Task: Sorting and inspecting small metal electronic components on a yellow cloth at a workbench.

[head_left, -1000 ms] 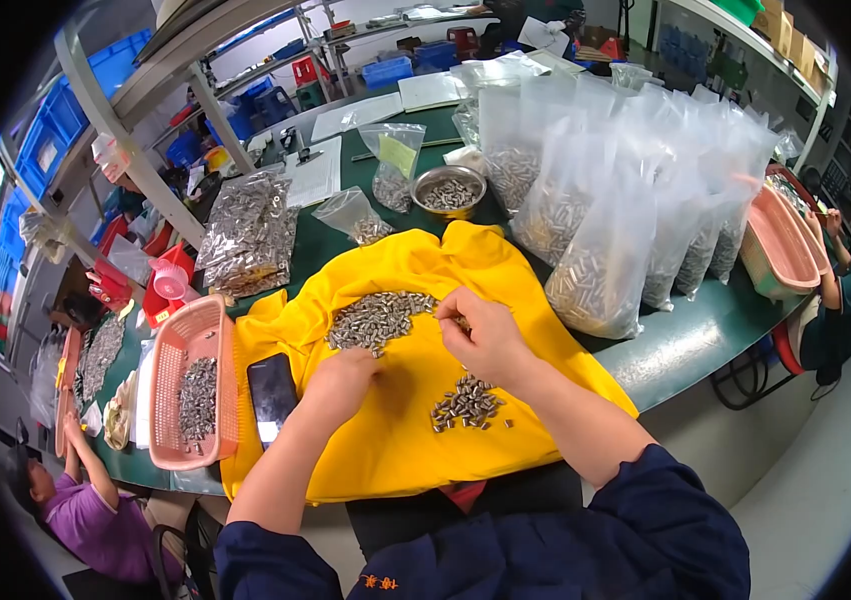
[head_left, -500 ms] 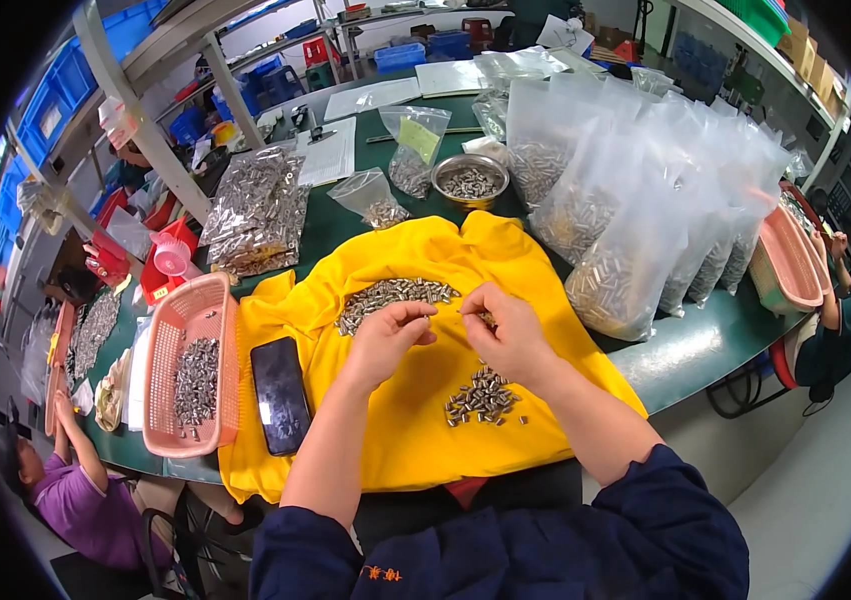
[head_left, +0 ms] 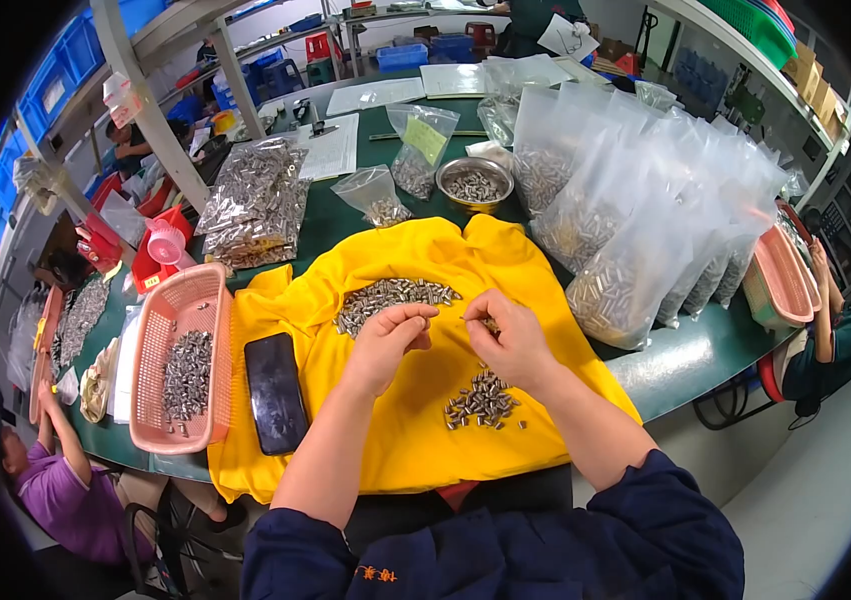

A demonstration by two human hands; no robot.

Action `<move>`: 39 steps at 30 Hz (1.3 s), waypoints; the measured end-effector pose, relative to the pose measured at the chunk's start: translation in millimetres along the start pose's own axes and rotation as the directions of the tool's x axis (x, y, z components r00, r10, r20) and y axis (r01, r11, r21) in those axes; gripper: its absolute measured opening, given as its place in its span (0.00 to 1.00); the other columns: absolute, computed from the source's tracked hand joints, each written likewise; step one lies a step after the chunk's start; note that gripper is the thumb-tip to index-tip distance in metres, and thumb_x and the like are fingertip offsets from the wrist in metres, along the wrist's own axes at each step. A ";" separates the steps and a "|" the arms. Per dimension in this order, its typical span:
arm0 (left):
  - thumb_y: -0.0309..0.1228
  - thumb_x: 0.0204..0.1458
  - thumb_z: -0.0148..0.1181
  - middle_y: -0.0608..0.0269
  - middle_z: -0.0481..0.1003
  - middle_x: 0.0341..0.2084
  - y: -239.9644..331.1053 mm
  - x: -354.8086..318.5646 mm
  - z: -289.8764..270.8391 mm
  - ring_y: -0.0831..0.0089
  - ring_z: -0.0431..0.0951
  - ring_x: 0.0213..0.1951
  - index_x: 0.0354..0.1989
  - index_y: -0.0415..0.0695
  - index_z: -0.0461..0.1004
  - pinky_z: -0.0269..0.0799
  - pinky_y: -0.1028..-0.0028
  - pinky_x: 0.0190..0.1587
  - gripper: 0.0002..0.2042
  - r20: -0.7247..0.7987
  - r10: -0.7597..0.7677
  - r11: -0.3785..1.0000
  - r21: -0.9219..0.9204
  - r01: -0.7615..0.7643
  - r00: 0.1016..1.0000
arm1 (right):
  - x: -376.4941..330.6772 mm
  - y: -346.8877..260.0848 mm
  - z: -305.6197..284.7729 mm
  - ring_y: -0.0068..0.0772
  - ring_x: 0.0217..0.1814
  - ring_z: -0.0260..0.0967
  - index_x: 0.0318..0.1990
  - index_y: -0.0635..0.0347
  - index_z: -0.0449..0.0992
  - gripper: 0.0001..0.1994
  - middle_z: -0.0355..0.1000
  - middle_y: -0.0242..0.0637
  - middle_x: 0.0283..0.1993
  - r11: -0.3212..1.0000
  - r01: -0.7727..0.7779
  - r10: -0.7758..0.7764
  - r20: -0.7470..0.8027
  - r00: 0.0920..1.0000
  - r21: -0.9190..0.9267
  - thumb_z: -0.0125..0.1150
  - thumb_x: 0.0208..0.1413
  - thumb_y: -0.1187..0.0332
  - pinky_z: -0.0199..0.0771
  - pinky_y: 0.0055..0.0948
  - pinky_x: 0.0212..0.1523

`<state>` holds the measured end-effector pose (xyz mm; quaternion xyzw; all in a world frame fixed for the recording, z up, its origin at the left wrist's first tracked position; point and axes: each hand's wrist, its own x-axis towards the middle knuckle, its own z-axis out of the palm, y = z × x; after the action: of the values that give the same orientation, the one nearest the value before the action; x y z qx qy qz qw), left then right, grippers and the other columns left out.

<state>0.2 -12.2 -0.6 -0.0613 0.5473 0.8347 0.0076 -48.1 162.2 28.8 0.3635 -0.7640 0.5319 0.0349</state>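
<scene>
matt yellow cloth (head_left: 415, 440) under shiny metal pins (head_left: 392, 296). pink plastic mesh basket (head_left: 160, 330), glossy black glass phone (head_left: 276, 392), clear crinkly plastic bags (head_left: 635, 240), polished steel bowl (head_left: 475, 182), smooth dark-green tabletop (head_left: 685, 355), white paper sheets (head_left: 330, 150).

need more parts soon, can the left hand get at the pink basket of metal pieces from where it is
Probably yes: the left hand is over the yellow cloth, and only the flat black phone lies between it and the pink basket, whose top is open.

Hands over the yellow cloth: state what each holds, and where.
Left hand and right hand pinch at small metal pieces; the exact grip is too small to tell.
</scene>
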 end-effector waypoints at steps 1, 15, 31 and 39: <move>0.22 0.48 0.48 0.69 0.69 0.24 -0.2 -1.7 1.4 0.80 0.69 0.26 0.36 0.39 0.70 0.67 0.81 0.34 0.08 -0.014 0.048 0.993 0.105 -0.046 0.999 | 0.3 -0.8 -0.1 0.35 0.22 0.65 0.29 0.62 0.64 0.04 0.67 0.39 0.23 1.000 0.025 -0.025 -0.005 1.000 -0.012 0.50 0.44 0.75 0.63 0.27 0.24; 0.21 0.46 0.53 0.65 0.71 0.28 3.9 3.4 2.7 0.78 0.72 0.29 0.36 0.37 0.70 0.69 0.81 0.35 0.08 0.035 0.071 0.997 0.036 -0.073 0.997 | 7.4 2.0 -1.8 0.24 0.26 0.62 0.30 0.63 0.65 0.03 0.65 0.35 0.24 0.986 -0.078 0.074 0.031 0.997 0.146 0.49 0.46 0.75 0.63 0.22 0.27; 0.22 0.44 0.55 0.64 0.73 0.28 0.7 -10.8 14.0 0.79 0.73 0.30 0.34 0.36 0.71 0.69 0.82 0.36 0.07 0.098 0.091 0.975 0.193 -0.109 0.991 | 0.4 -0.7 -3.8 0.20 0.28 0.58 0.29 0.62 0.64 0.03 0.62 0.30 0.26 0.977 -0.149 0.111 0.237 0.965 0.151 0.47 0.44 0.77 0.61 0.19 0.28; 0.21 0.43 0.55 0.63 0.74 0.26 4.2 -10.3 18.4 0.81 0.73 0.29 0.31 0.35 0.73 0.69 0.83 0.34 0.06 0.040 0.121 0.922 0.366 -0.128 0.992 | -0.8 2.6 4.3 0.44 0.21 0.63 0.27 0.61 0.62 0.03 0.64 0.43 0.19 0.997 0.024 -0.010 0.177 0.984 -0.078 0.48 0.43 0.74 0.61 0.34 0.22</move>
<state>8.5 3.5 11.6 -0.0168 0.6966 0.7166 -0.0295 -47.6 159.5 24.5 0.4141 -0.7816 0.4662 -0.0137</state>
